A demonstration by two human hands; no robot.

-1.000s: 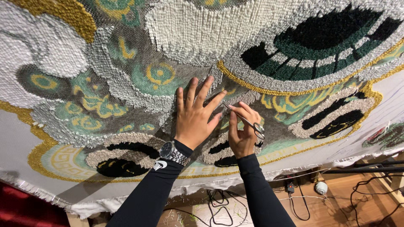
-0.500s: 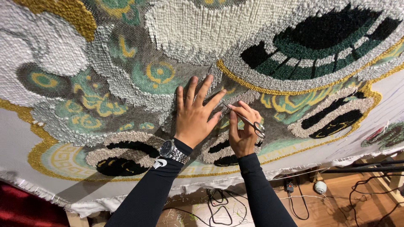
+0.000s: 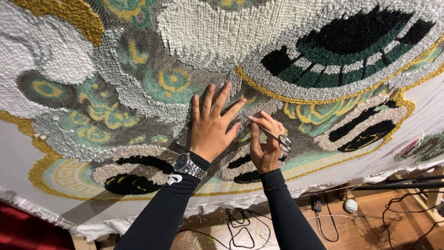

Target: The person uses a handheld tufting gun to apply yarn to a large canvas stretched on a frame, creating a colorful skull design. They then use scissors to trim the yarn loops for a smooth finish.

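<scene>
A large tufted rug (image 3: 138, 83) with white, grey, green, gold and black patterns hangs stretched upright in front of me. My left hand (image 3: 210, 127) lies flat on its pile with the fingers spread; a metal wristwatch (image 3: 188, 165) sits over the black sleeve. Just to the right, my right hand (image 3: 265, 146) grips a pair of small silver scissors (image 3: 270, 133), whose blades point up and left toward my left fingertips, close against the rug. Both arms wear black sleeves.
The rug's white backing cloth (image 3: 430, 120) runs along the bottom and right edges. Below it lies a wooden floor (image 3: 370, 231) with black cables (image 3: 236, 227), yarn scraps and a white ball of yarn (image 3: 351, 205). A dark bar (image 3: 397, 185) crosses at lower right.
Both hands stay in nearly the same place on the rug; the scissors have shifted only slightly against the pile.
</scene>
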